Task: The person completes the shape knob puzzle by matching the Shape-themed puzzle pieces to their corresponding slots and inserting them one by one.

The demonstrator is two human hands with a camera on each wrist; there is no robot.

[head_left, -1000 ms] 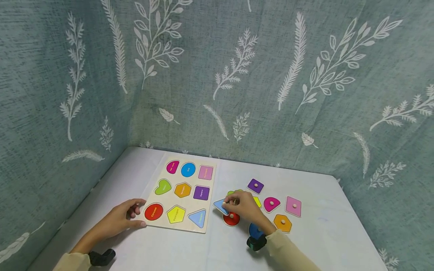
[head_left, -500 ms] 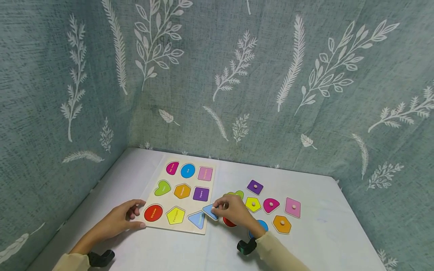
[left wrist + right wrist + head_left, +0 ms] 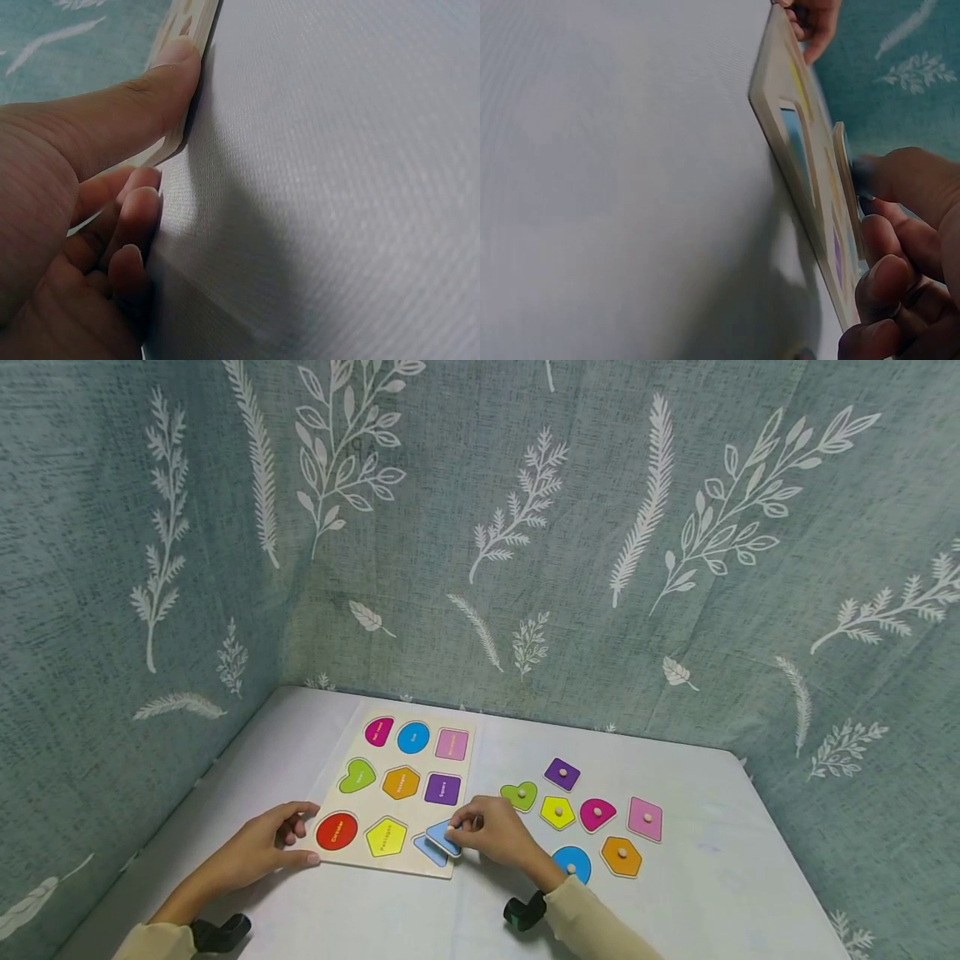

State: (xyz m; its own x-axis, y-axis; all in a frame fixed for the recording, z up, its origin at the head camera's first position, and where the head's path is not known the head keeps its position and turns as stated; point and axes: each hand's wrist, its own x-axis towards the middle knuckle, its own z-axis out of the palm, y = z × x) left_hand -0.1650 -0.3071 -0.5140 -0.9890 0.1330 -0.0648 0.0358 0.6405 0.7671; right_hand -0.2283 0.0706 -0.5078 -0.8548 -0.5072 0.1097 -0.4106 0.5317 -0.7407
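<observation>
In the head view, my right hand (image 3: 498, 835) pinches the knob of a blue triangle puzzle piece (image 3: 442, 836). The piece hovers tilted over the right part of the blue triangle recess (image 3: 429, 850) on the wooden shape puzzle board (image 3: 348, 862). From the right wrist view, a gap shows between the held piece (image 3: 847, 180) and the board (image 3: 769, 120). My left hand (image 3: 262, 847) holds the board's near left corner; its thumb (image 3: 169, 82) lies on the board's edge in the left wrist view, with the other fingers curled beside the corner.
Right of the board lie loose knobbed pieces: a green heart (image 3: 519, 795), purple square (image 3: 562, 774), yellow pentagon (image 3: 557, 812), magenta half round (image 3: 597, 815), pink rectangle (image 3: 646, 820), orange hexagon (image 3: 622, 857) and blue oval (image 3: 570, 863). Patterned cloth walls (image 3: 570, 635) enclose the table.
My right hand has carried the blue triangle piece leftward from among the loose pieces to above its recess. The red circle piece is now hidden behind that hand. My left hand stays at the corner.
</observation>
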